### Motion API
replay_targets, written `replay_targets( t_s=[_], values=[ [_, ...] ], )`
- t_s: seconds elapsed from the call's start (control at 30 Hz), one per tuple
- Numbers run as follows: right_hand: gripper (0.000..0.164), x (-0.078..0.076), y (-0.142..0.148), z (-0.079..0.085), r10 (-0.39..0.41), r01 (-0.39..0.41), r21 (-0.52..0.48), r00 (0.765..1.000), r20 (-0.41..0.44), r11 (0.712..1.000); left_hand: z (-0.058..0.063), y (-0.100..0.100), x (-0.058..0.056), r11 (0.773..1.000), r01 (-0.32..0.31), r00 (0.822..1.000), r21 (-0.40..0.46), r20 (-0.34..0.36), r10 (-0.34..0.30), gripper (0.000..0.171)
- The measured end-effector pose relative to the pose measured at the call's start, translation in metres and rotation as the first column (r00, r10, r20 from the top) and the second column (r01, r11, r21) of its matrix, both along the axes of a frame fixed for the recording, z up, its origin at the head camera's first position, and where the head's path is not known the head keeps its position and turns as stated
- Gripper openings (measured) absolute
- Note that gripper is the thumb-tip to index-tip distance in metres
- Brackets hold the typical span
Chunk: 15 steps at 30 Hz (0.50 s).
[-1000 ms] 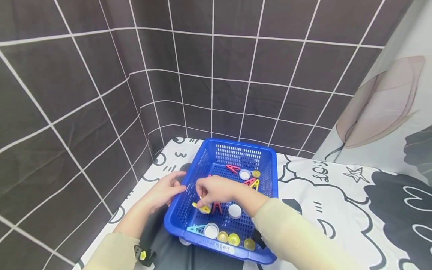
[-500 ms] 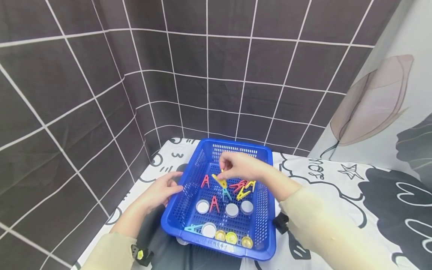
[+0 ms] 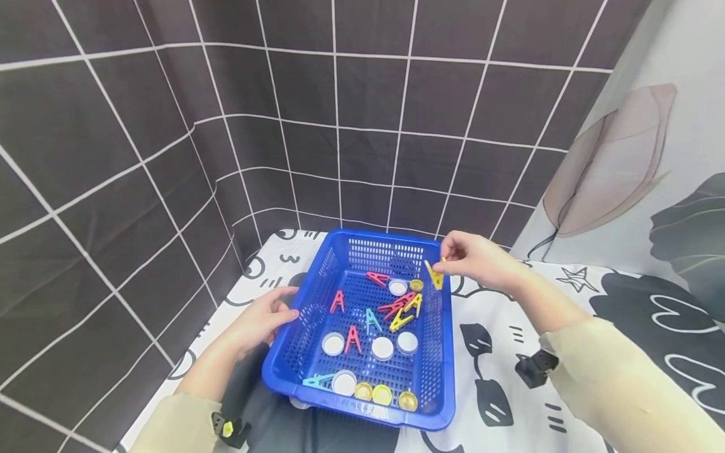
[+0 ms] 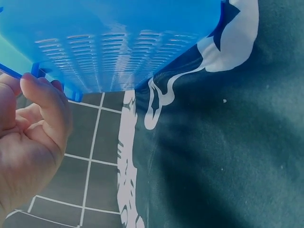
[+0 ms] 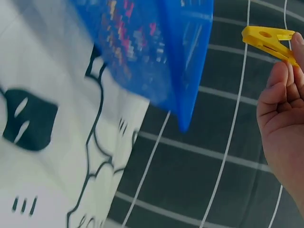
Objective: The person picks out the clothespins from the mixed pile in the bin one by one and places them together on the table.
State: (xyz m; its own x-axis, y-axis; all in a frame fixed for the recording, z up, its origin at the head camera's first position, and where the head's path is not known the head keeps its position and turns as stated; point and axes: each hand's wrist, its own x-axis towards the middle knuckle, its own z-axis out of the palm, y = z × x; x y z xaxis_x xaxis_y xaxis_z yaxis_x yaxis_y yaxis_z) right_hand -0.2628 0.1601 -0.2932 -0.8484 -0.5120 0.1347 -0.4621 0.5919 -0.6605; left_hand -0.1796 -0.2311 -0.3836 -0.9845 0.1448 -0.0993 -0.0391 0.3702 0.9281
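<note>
My right hand (image 3: pixel 478 259) pinches a yellow clothespin (image 3: pixel 435 277) by its handle ends, above the right rim of a blue plastic basket (image 3: pixel 447 358). In the right wrist view the same yellow clothespin (image 5: pixel 266 39) points away from the fingertips. At the basket's left side, my left hand (image 3: pixel 262 322) holds the rim between thumb and fingers; some fingertips are hidden. Inside the basket lie red clothespins (image 3: pixel 352 340), turquoise clothespins (image 3: pixel 371 320), other yellow clothespins (image 3: pixel 399 321), white caps (image 3: pixel 382 348) and yellowish caps (image 3: pixel 382 395).
Beneath the basket spreads a white cloth (image 3: pixel 544 377) with black cartoon drawings. A dark curtain with a white grid (image 3: pixel 362 145) rises behind and at the left. A pale curtain with leaf shapes (image 3: pixel 629 170) hangs at the right. One white round piece (image 3: pixel 300 403) shows beneath the basket's front edge.
My right hand has lifted the yellow clothespin from the basket's left part and carried it right, across to the right rim. My left hand stays at the left rim.
</note>
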Motion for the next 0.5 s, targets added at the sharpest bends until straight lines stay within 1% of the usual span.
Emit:
replay_targets(
  t_s=[0.13, 0.23, 0.37, 0.5],
  values=[
    [0.029, 0.0, 0.024, -0.003, -0.083, 0.083, -0.004, 0.996, -0.032, 0.997, -0.001, -0.001, 0.0, 1.0, -0.003, 1.0, 0.011, 0.001, 0.003, 0.056],
    [0.03, -0.001, 0.041, -0.01, -0.133, 0.132, -0.014, 0.989, -0.059, 0.991, -0.001, -0.001, 0.0, 1.0, -0.001, 1.0, 0.018, 0.001, 0.001, 0.056],
    [0.03, -0.002, 0.061, -0.021, -0.197, 0.196, -0.029, 0.979, -0.051, 0.98, -0.002, -0.001, -0.001, 1.0, 0.003, 1.0, 0.024, 0.0, -0.003, 0.057],
    [0.034, -0.002, 0.077, -0.034, -0.264, 0.265, 0.006, 0.963, -0.048, 0.964, -0.003, -0.001, -0.001, 1.0, 0.007, 1.0, 0.028, -0.003, -0.007, 0.057]
  ],
)
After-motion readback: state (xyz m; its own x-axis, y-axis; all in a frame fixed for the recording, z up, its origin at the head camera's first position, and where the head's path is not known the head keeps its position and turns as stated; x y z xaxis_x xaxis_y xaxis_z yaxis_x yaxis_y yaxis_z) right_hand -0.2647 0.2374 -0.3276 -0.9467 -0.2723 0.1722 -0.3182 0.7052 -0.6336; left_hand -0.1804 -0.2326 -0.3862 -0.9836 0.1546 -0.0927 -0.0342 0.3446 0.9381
